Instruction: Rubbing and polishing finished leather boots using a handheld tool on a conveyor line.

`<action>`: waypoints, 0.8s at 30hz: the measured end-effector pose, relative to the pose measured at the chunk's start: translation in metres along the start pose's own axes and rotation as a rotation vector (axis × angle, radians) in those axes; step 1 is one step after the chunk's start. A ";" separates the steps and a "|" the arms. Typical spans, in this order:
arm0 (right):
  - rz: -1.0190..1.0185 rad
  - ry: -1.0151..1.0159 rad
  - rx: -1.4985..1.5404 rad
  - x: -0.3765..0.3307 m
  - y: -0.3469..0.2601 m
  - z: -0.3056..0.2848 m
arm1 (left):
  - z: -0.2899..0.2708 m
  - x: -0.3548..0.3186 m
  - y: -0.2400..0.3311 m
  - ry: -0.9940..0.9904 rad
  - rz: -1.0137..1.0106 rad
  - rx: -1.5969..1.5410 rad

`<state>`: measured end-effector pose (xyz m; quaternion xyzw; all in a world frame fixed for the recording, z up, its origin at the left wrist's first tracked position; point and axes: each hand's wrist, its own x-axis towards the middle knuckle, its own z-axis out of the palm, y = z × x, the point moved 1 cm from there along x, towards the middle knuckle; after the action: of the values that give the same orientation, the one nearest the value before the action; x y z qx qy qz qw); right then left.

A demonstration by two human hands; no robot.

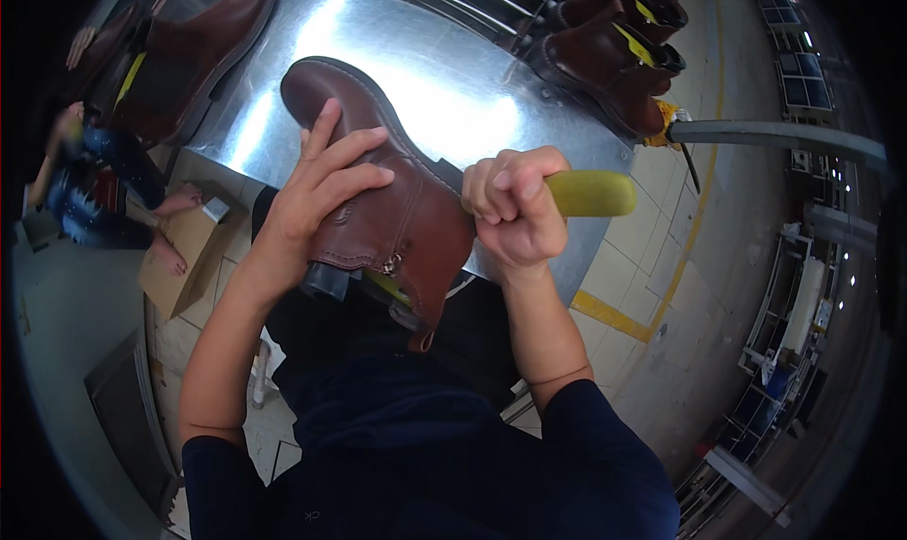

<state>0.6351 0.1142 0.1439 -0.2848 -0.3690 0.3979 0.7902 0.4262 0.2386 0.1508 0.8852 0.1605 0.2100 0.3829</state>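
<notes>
A brown leather ankle boot (378, 195) lies on its side in front of me, toe to the upper left and shaft toward my body. A small zip and yellow lining show at its opening. My left hand (326, 176) grips the boot, its fingers laid across the upper. By the heel, my right hand (518, 200) is closed in a fist round a yellow-green rounded handle (597, 193) that sticks out to the right. The fist hides the handle's other end, so I cannot tell what tool it is.
Under the boot is a shiny metal table (453, 96). More brown boots stand at the far left (194, 63) and on a rack at the far right (605, 72). A person (99, 176) sits at left, feet on a cardboard box (189, 257). A grey rail (784, 134) extends rightward.
</notes>
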 end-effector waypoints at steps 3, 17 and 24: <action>-0.021 -0.142 -0.402 0.001 -0.002 0.006 | 0.001 0.001 0.000 0.000 0.010 -0.005; -0.194 -0.031 -0.497 -0.039 -0.006 -0.012 | -0.004 0.018 0.011 -0.031 -0.010 -0.018; -0.098 0.200 -0.158 -0.062 -0.021 -0.024 | -0.005 0.013 0.012 0.004 0.026 0.007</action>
<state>0.6379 0.0473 0.1243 -0.3660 -0.3317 0.2983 0.8167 0.4367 0.2390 0.1662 0.8880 0.1505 0.2164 0.3769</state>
